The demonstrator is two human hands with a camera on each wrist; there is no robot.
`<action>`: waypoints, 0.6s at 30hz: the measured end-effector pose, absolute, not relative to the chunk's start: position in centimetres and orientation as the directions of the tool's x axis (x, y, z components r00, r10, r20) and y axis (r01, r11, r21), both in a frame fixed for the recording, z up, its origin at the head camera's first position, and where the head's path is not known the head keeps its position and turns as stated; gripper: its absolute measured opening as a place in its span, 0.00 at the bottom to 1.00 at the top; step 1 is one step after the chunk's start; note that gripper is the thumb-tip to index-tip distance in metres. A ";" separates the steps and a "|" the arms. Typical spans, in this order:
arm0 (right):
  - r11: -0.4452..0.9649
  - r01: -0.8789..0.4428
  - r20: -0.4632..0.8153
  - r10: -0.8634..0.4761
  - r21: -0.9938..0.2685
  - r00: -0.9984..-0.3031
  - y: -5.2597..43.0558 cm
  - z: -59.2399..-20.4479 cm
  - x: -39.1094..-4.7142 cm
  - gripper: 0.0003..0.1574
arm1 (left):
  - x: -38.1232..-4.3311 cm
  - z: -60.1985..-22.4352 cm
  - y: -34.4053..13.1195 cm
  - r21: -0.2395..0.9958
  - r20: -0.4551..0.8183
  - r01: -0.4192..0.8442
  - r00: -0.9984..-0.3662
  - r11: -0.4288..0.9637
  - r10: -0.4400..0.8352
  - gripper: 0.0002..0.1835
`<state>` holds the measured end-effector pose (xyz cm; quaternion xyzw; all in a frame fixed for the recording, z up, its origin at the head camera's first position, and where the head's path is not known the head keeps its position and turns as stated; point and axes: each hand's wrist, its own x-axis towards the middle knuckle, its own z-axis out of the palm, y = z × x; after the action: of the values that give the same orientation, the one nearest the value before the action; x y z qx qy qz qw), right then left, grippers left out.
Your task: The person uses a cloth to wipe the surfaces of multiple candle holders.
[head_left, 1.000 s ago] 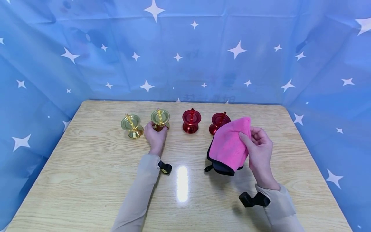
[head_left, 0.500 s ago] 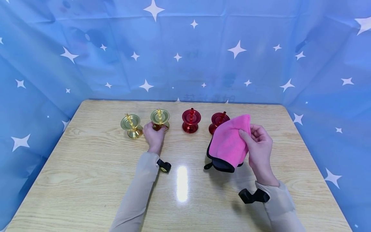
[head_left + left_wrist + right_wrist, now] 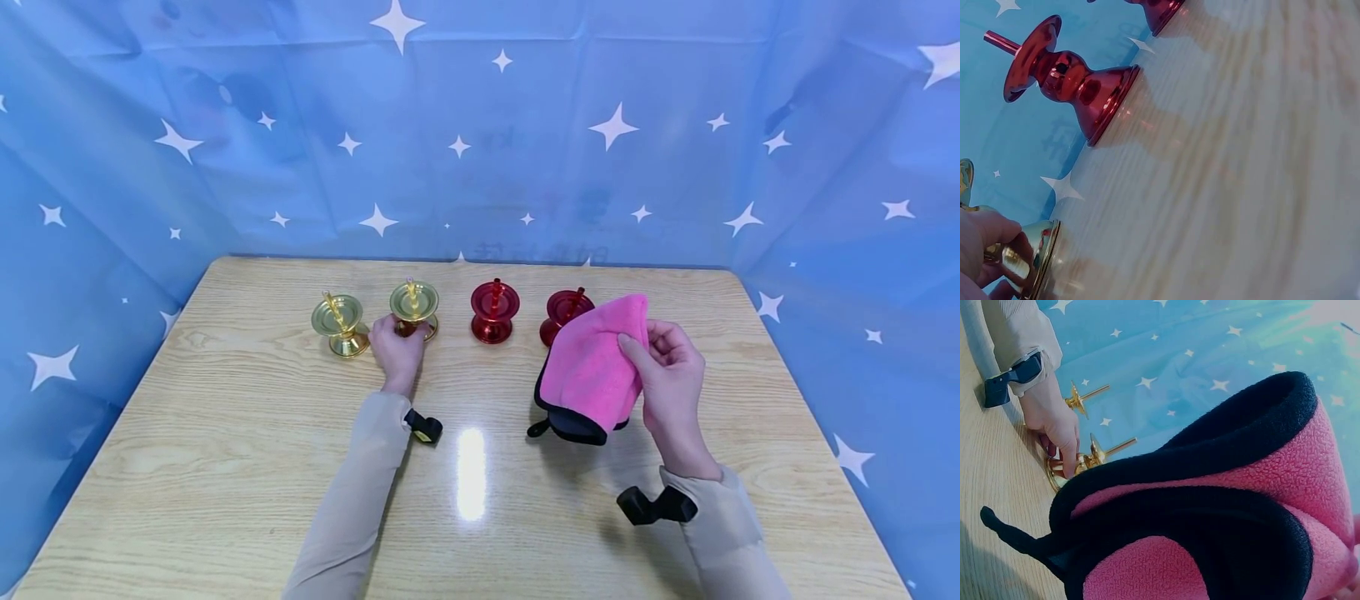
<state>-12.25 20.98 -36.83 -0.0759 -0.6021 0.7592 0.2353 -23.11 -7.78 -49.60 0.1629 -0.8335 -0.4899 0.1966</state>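
My left hand grips a shiny gold candle holder low down, below its dish; it stands upright on the table. In the left wrist view, curled fingers wrap its waist just above the flared base. My right hand pinches a pink towel with black edging between thumb and fingers. The towel hangs folded above the table, its dark underside and a black hanging loop showing. It partly covers the rightmost red candle holder in the head view.
Another gold candle holder stands left of my left hand. A second red candle holder is between the hands. All stand in a row toward the back of the wooden table. A blue star-patterned cloth backdrop rises behind.
The pink towel has risen slightly in my right hand. My left hand keeps its grip on the gold candle holder, which stays in place.
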 end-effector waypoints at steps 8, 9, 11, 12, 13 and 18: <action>-0.160 -0.258 0.162 0.452 -0.953 -0.877 20.9 -36.8 -12.2 0.13 | -22.8 -49.6 -8.0 0.901 0.159 -0.052 -0.885 0.432 -0.438 0.18; -0.161 -0.257 0.160 0.452 -0.953 -0.877 20.9 -36.8 -12.2 0.13 | -22.8 -49.6 -8.0 0.904 0.162 -0.044 -0.886 0.426 -0.435 0.19; -0.163 -0.257 0.160 0.451 -0.953 -0.878 20.8 -36.7 -12.2 0.13 | -22.6 -49.6 -8.0 0.915 0.163 -0.027 -0.889 0.403 -0.428 0.19; -0.164 -0.257 0.160 0.450 -0.952 -0.879 20.8 -36.7 -12.2 0.13 | -22.6 -49.5 -8.0 0.922 0.164 -0.015 -0.891 0.388 -0.423 0.20; -0.167 -0.258 0.159 0.450 -0.952 -0.879 20.8 -36.7 -12.2 0.13 | -22.5 -49.5 -8.0 0.929 0.166 0.000 -0.894 0.370 -0.417 0.20; -0.177 -0.272 0.170 0.443 -0.946 -0.880 20.7 -36.6 -12.2 0.13 | -22.1 -49.2 -8.1 0.957 0.175 0.066 -0.909 0.284 -0.378 0.19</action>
<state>-12.22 20.74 -36.56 -0.0716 -0.5973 0.7637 0.2343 -22.05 -8.08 -49.21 0.1000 -0.7787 -0.5901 0.1881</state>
